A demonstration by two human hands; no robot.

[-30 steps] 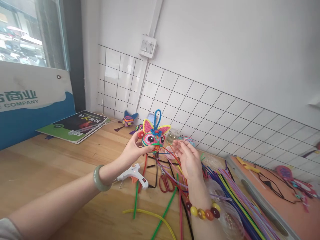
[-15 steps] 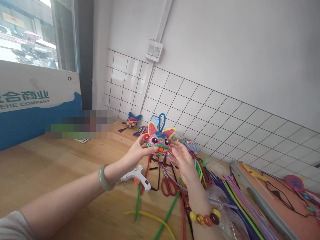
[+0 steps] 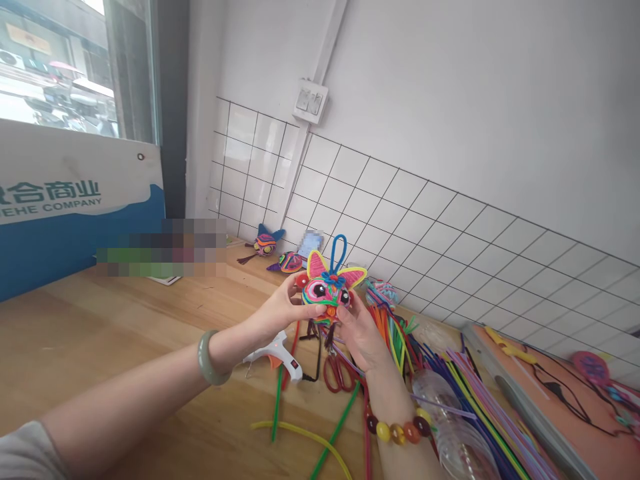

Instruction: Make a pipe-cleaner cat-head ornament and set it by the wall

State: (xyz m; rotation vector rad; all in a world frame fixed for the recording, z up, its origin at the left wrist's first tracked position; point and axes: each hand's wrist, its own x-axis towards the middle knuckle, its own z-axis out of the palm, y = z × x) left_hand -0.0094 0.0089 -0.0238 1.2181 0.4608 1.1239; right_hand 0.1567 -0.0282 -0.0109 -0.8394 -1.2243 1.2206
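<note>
A colourful cat-like ornament [image 3: 327, 290] hangs in the air over the table, with pink ears edged in yellow, black eyes, a blue loop on top and dark tassels below. My left hand [image 3: 290, 303] grips its left side, thumb on the front near the orange nose. On the other side, my right hand [image 3: 363, 333] holds it too, thumb beside the nose; its other fingers are partly hidden behind the ornament. Below lie a white glue gun [image 3: 280, 357] and red-handled scissors [image 3: 340, 373].
Two finished-looking ornaments [image 3: 265, 241] and a phone [image 3: 311, 243] stand near the tiled wall. Pipe cleaners [image 3: 480, 393] and clear plastic domes [image 3: 463, 440] lie at the right. An orange board [image 3: 565, 407] is farther right.
The ornament has moved slightly right and down with my left hand. My right hand has closed in from beside it, and its thumb now presses the ornament's front.
</note>
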